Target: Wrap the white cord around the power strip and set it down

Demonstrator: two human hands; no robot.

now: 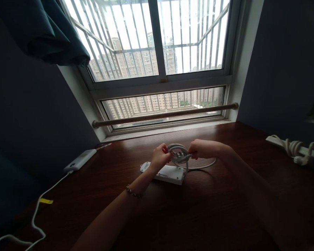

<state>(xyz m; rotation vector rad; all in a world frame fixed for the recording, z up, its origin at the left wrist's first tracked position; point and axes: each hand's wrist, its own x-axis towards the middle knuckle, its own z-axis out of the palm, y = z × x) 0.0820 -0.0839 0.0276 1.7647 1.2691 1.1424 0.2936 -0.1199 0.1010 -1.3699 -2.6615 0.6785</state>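
The coiled cable (176, 145) is held up by the white power strip (172, 174) on the tabletop (107, 198). Our left hand (161, 156) pinches one side of the coil, our right hand (197, 149) the other; we seem to be working the loops, and the next move likely calls for a steady pinch.

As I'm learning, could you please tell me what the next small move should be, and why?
Perhaps the right hand should gently draw its side of the coiled cable outward while the left hand steadies it: they grip opposite sides, and the loops between them are bunched near the white power strip.
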